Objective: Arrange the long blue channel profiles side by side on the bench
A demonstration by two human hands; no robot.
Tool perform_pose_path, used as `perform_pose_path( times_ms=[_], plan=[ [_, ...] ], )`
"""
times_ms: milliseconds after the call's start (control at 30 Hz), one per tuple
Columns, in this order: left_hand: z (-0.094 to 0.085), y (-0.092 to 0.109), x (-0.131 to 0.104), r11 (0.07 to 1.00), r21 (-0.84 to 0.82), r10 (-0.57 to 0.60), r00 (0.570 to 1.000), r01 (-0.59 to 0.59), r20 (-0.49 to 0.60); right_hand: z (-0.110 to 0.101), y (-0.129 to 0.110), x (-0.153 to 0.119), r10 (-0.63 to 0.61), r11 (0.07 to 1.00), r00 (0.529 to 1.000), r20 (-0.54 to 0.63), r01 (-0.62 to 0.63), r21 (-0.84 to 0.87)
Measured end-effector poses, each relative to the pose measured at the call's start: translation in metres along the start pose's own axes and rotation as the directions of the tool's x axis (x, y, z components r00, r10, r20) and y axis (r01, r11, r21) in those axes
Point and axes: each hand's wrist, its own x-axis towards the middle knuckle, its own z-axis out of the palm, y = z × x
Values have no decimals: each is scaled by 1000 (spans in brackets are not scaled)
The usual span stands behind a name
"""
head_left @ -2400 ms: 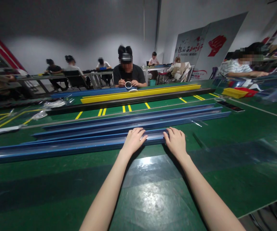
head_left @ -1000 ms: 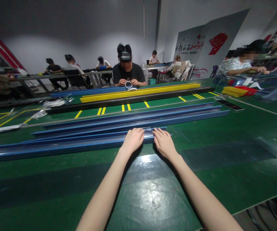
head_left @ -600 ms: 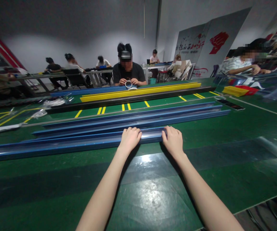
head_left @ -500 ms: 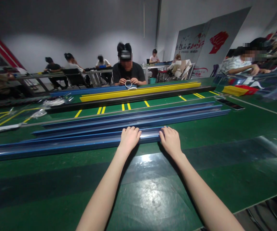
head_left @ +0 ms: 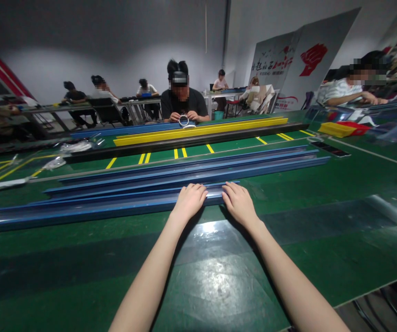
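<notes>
Nearest to me on the green table lies a long blue plastic channel (head_left: 98,208), which runs from the left edge to just past my hands. My left hand (head_left: 189,201) is curled over it, fingers on the far rim and thumb hidden. Close beside it, my right hand (head_left: 239,201) grips the channel near its right end, fingers bent over the top. A shiny transparent strip fills the part between the hands. Two more blue channels (head_left: 253,168) lie just behind. On my side, a wide clear plastic sheet (head_left: 323,223) lies flat under my forearms.
Farther back are a yellow channel (head_left: 201,131) and a black channel (head_left: 157,149). A phone (head_left: 331,148) and a yellow tray (head_left: 336,130) lie at the right. Crumpled plastic bags (head_left: 77,145) sit at the left. Across the table, a person (head_left: 184,103) holds a white ring.
My hands have come slightly closer together along the channel: the left has shifted right and the right has shifted left. The channels look unmoved.
</notes>
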Motion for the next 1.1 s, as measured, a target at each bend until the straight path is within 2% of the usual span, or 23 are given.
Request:
perform_pose_path(
  times_ms=[167,300,367,433,567,700,867,967,1100],
  plan=[
    [-11,-5,-2,993,62,-99,995,98,22,-7,13,2,166,985,982,-86,-169,-38],
    [-10,-7,-2,979,105,-175,984,177,-25,-10,15,2,199,977,977,-71,-203,-59],
    [-6,-6,0,979,118,-160,985,167,-68,-9,13,2,174,983,984,-38,-176,-59],
    [-1,-3,1,988,113,-99,991,109,-90,-6,10,2,123,991,992,-13,-124,-52],
    [7,4,2,998,57,33,995,-28,-95,0,3,0,-18,1000,999,40,18,-3],
    [13,8,2,997,28,70,994,-67,-88,0,0,0,-93,995,994,64,90,49],
    [11,6,1,999,37,40,997,-38,-73,-3,8,1,39,999,999,-32,-39,25],
    [6,4,1,997,73,-24,998,28,-55,-3,13,1,130,991,987,-94,-131,-2],
    [1,1,-1,982,113,-143,988,149,-58,-3,16,1,188,981,972,-141,-194,-30]
  ],
)
